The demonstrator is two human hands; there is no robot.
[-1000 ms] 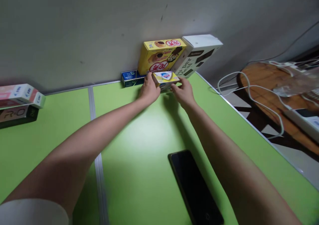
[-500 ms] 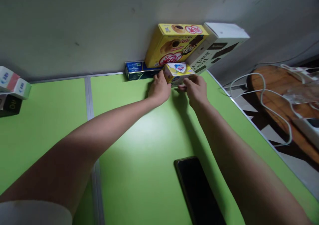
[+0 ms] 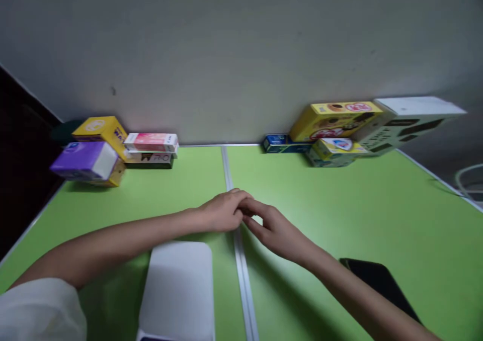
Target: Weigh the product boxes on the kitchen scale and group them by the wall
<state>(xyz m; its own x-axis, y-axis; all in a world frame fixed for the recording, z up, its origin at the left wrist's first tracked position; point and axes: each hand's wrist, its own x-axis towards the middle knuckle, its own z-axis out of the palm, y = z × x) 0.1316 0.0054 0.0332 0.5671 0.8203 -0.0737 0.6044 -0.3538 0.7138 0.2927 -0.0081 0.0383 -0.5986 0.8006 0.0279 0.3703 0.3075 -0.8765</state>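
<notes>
My left hand [image 3: 222,213] and my right hand [image 3: 272,229] meet over the metal seam [image 3: 241,265] in the middle of the green table [image 3: 339,210], fingertips touching. The left hand's fingers are curled in with nothing visible in them. The right hand's fingers stretch out toward the left hand and hold nothing. The small yellow box [image 3: 334,148] lies far off at the back right, in front of the big yellow box [image 3: 332,119], with no hand on it.
A white box [image 3: 411,122] and a blue box [image 3: 278,143] flank the big yellow box by the wall. At back left lie a yellow box [image 3: 101,129], a purple box [image 3: 85,161] and pink [image 3: 151,141] on black [image 3: 149,159]. A white slab [image 3: 177,288] and a dark phone [image 3: 379,280] lie near me.
Both hands let go of the small yellow box and drew back to the table's middle. The view swung left, bringing the left group of boxes and the white slab into sight.
</notes>
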